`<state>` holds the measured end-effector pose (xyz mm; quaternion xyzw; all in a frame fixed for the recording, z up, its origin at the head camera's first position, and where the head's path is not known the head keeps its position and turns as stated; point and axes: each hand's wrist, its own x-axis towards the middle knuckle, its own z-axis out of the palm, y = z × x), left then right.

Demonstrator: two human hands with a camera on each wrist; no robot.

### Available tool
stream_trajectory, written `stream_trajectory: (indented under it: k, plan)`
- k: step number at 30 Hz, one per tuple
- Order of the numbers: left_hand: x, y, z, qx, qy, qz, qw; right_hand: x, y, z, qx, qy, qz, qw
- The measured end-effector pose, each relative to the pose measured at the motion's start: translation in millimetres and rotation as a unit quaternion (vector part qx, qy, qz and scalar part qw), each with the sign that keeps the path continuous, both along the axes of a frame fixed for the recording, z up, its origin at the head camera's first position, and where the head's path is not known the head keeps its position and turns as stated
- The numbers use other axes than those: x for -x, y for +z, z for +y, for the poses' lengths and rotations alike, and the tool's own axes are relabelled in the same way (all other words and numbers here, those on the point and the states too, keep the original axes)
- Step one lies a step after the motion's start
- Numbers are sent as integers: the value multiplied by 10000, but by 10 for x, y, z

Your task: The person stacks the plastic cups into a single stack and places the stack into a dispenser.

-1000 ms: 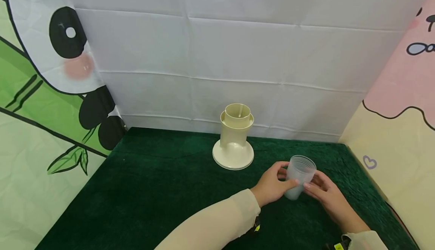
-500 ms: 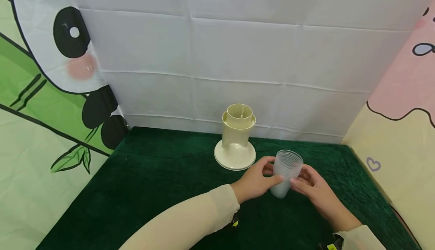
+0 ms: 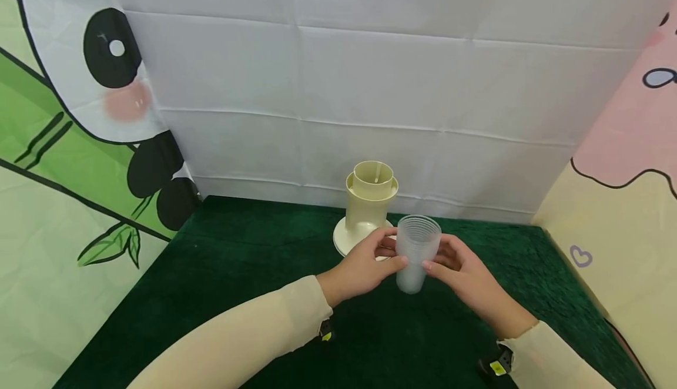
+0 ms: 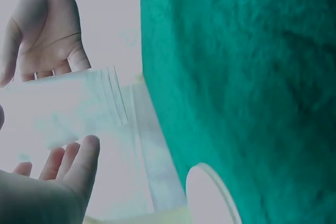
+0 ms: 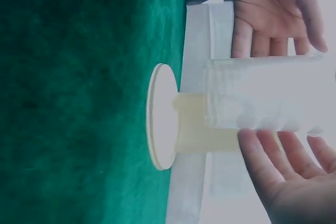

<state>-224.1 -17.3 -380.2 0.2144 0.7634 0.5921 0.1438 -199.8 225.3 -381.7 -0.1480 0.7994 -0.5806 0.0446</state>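
Note:
A stack of translucent plastic cups (image 3: pixel 416 254) is held between both hands in front of the cream stand. The left hand (image 3: pixel 365 264) grips its left side, thumb on the near face and fingers round the far side. The right hand (image 3: pixel 465 268) grips the opposite side in the same way. Close-set rims of the stack (image 5: pixel 262 93) show at its wider end in the right wrist view. The cream stand (image 3: pixel 368 210), a cylinder with an inner tube on a round base, stands at the back of the table. The left hand partly hides its base in the head view.
Dark green plush cloth (image 3: pixel 254 254) covers the table. A white sheet (image 3: pixel 370 83) hangs behind it. Cartoon-printed sheets flank the table, with a panda (image 3: pixel 111 54) at left and a pink figure (image 3: pixel 629 118) at right.
Both hands have carried the cup stack leftward and slightly away from the person, closer to the stand. Their grip looks the same. The stand has stayed in place.

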Motion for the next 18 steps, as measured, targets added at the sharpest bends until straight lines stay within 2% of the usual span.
stream_trajectory:
  k: [4, 9, 18]
  plan:
    - [45, 93, -132, -162, 127, 48, 9998, 100, 100, -167, -190, -135, 189, 9995]
    - [106, 209, -275, -176, 377, 184, 9990, 235, 225, -325, -168, -94, 306, 9993]
    - [223, 464, -406, -241, 476, 493, 9974, 361, 482, -476, -127, 7, 413, 9991]
